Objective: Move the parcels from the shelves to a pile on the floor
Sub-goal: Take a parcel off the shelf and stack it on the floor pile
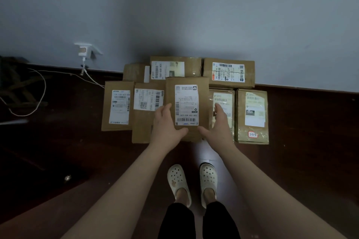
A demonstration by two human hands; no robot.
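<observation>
Squarely ahead, your left hand (167, 122) and right hand (218, 124) press flat-fingered against the long sides of the brown cardboard parcel (187, 103), its axis pointing away.

Your left hand (167, 124) and right hand (219, 125) flank the top parcel (187, 103), fingers (165, 111) straight against its sides; other parcels (251, 114) lie at the wall edge of the floor (77, 151).

Arms outstretched, left grip (167, 124) and right grip (218, 124) straight-fingered.

A white charger (84, 51) trails a cable (45, 87) across the dark floor (58, 151).
</observation>
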